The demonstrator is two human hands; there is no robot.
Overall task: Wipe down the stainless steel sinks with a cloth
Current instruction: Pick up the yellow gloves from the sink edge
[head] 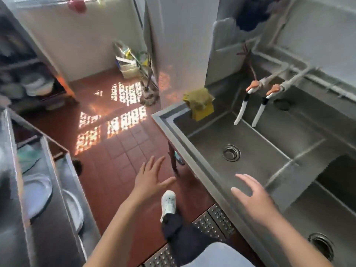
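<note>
1. The yellow-green folded cloth (200, 104) hung over the far left corner of the stainless steel sink unit (194, 151), half draped inside the basin, probably left there to dry within easy reach.
2. The left hand (151, 180) was spread with straight fingers over the red tiled floor (125, 151), holding nothing.
3. The right hand (252, 197) hovered over the near rim of the sink unit, fingers relaxed and empty, well apart from the cloth.
4. Two white-spouted taps (250, 106) pointed down into the left basin, whose round drain (231, 152) lay uncovered.
5. Wiping seemingly had not begun; fetching the cloth looked like the first need.
</note>
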